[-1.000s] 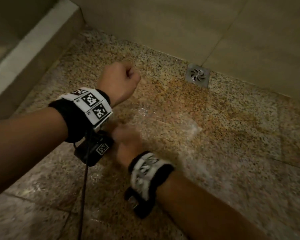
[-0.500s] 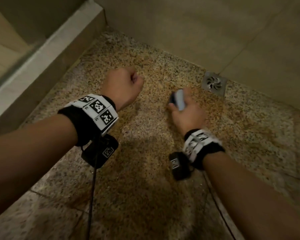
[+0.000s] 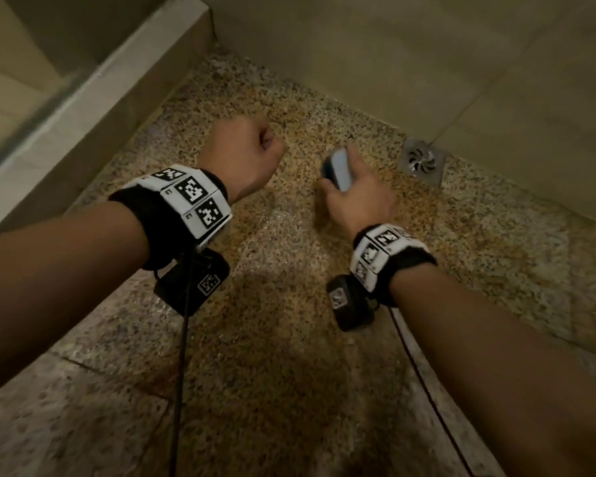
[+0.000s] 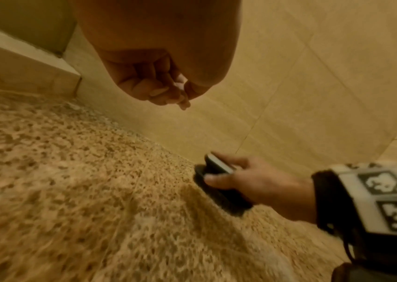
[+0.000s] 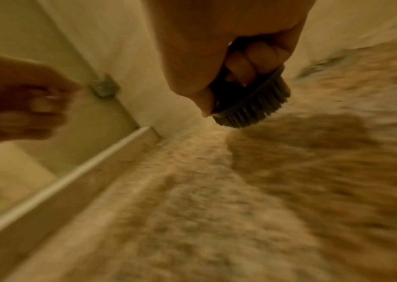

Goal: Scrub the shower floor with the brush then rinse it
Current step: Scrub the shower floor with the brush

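My right hand (image 3: 355,191) grips a small scrub brush (image 3: 339,168) with a pale handle and dark bristles, pressing it on the speckled shower floor (image 3: 289,304) just left of the drain. The bristles (image 5: 253,106) show under my curled fingers in the right wrist view. The left wrist view has the brush (image 4: 216,167) low against the wall base. My left hand (image 3: 245,156) hovers above the floor to the left, fingers curled into a fist (image 4: 159,85) that holds nothing.
A square metal drain (image 3: 422,160) sits at the foot of the beige tiled wall (image 3: 393,63). A raised pale curb (image 3: 83,108) borders the floor on the left. The floor glistens wet near the middle. Cables hang from both wrist cameras.
My right hand has swept with the brush from beneath the left wrist out toward the drain, then drawn back slightly left. The left fist has barely moved.
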Demonstrator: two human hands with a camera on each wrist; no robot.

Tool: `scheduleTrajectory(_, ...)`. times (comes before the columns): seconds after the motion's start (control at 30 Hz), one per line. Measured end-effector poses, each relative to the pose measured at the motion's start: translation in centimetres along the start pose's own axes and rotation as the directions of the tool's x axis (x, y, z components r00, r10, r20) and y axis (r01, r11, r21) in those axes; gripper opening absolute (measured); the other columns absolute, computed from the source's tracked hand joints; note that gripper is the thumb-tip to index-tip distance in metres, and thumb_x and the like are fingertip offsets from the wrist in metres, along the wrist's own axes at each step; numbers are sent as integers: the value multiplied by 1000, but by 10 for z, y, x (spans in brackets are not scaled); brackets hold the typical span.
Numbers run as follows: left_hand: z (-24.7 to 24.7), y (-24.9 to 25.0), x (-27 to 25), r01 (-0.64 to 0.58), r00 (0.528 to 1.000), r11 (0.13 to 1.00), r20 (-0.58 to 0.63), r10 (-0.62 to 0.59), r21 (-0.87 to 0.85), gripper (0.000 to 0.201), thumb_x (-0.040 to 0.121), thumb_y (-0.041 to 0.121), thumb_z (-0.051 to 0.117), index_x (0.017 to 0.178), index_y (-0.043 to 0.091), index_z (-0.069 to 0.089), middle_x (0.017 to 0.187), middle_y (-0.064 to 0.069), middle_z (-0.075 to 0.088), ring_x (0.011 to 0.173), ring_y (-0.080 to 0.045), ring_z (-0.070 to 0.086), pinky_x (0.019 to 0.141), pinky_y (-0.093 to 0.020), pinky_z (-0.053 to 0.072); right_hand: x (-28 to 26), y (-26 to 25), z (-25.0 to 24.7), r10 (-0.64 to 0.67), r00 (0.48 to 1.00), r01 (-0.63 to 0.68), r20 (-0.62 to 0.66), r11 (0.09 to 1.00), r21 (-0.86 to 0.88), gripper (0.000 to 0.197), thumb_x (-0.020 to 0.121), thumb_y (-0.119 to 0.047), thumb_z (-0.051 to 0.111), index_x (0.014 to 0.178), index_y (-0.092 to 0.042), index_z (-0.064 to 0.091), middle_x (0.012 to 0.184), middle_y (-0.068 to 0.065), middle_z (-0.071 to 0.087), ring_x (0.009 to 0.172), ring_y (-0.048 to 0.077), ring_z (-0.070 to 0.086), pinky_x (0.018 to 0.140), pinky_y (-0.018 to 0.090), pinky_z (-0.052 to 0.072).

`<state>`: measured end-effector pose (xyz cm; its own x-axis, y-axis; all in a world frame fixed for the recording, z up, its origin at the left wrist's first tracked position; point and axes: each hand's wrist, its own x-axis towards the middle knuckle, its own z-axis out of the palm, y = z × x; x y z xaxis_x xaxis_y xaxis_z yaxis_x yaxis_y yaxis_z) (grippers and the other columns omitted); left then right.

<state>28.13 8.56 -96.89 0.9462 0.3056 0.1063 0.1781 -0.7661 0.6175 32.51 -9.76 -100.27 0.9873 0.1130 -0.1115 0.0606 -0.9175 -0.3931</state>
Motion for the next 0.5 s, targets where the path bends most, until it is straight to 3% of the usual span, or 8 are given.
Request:
scheduleTrajectory(0.13,-31,5,12,11,1000,999,-2,-11,47,27,90,30,48,71,11,52,72,-15,56,72,-32,54,60,-31,34,-2,-75,2,3,1000,-8,28,985,175,72,89,-46,58,151,-38,22,126,9,63,107,33,61,92,38,51)
scheduleTrajectory(0.23,-55,1,18,-2,997,988,74,-10,156,31,93,30,45,81,5,59,87,-22,64,83,-39,61,62,-34,40,-13,-101,5,-27,993,12,116,992,122,71,91,-44,55,152,-37,20,126,10,62,108,34,60,92,38,50)
scheduleTrajectory(0.3,-71,1,24,45,996,989,73,-55,144,31,92,29,45,82,4,59,91,-23,64,85,-39,61,63,-33,39,-15,-110,4,-22,990,13,141,998,67,71,91,-47,54,153,-37,19,124,11,63,105,34,61,86,36,52)
scheduleTrajectory(0.43,-88,-2,36,81,996,992,22,-84,97,18,85,23,49,72,11,49,83,-18,59,82,-37,57,63,-31,36,-11,-124,12,-8,977,10,211,1000,-9,81,90,-54,51,155,-32,7,111,10,66,89,33,63,76,36,55)
scheduleTrajectory(0.5,-88,-4,39,88,996,993,6,-88,79,18,83,18,49,67,12,44,75,-13,51,74,-34,51,61,-31,33,-9,-126,21,7,968,-10,252,1000,9,86,90,-55,52,155,-27,4,117,10,64,91,33,62,76,34,54)
